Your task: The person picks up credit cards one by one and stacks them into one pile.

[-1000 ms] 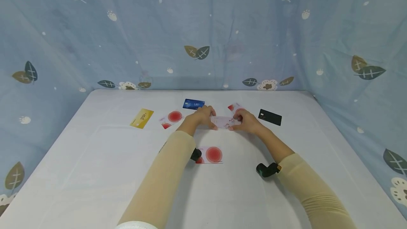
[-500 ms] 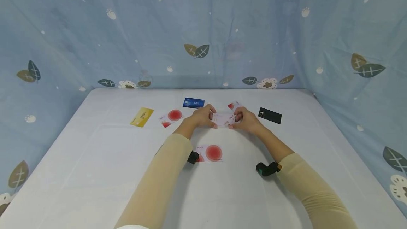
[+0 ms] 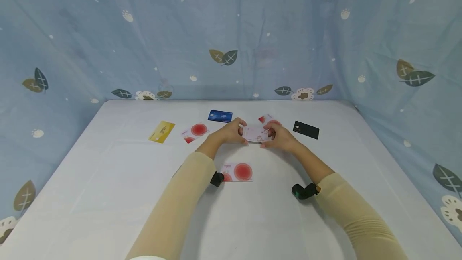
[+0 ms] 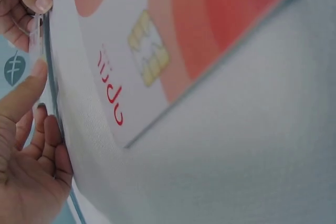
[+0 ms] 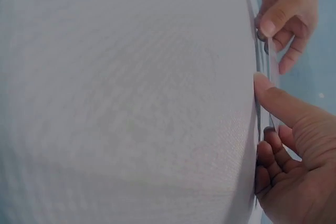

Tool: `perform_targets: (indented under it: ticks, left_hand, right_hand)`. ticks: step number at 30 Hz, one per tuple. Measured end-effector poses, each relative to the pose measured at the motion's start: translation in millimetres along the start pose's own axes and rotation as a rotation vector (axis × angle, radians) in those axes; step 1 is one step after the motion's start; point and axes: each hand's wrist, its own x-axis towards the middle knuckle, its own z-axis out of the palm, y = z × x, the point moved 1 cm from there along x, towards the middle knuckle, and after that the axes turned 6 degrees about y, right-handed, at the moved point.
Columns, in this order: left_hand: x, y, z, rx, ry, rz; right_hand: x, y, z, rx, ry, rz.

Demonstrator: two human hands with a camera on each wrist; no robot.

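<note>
A pale pink card (image 3: 254, 133) with a small floral print is between my two hands, tilted up over the white table. My left hand (image 3: 231, 131) grips its left end with thumb and curled fingers. At its right end, my right hand (image 3: 283, 137) holds it, thumb low at the near edge and fingers behind. Both wrist views show the card edge-on. Just past the right fingers lies a card with red circles (image 3: 265, 118), partly covered by that hand. Nearer me, another red-circle card (image 3: 242, 172) lies flat; it looms large in the left wrist view, showing its gold chip (image 4: 148, 47).
Flat on the white table (image 3: 260, 220) lie a yellow card (image 3: 162, 132), a third red-circle card (image 3: 195, 132), a blue VIP card (image 3: 220, 116) and a black card (image 3: 306, 130). A blue leaf-print curtain (image 3: 231, 19) stands behind the table.
The pink card's far edge has risen, so its face stands steeper. The fingers of both hands have shifted slightly with it. The other cards stay where they were.
</note>
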Motion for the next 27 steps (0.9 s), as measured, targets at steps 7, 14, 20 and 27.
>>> perform_targets:
  ticks: [7,14,20,27]
  left_hand:
    - [0.2,-0.9,-0.6,-0.005,-0.001,0.008]
    - [-3.1,-2.3,-3.4,0.055,-0.004,0.069]
    - [-8.3,-7.0,-6.8,0.068,0.000,0.113]
    - [-15.6,-13.2,-10.4,-0.008,0.031,0.141]
  right_hand:
    - [0.5,0,0,0.001,0.011,0.018]
    - [-1.2,4,0,0.029,0.014,-0.014]
    - [-2.9,1,-1,0.055,0.010,-0.022]
    - [-4.4,-6,-2,0.058,0.005,-0.008]
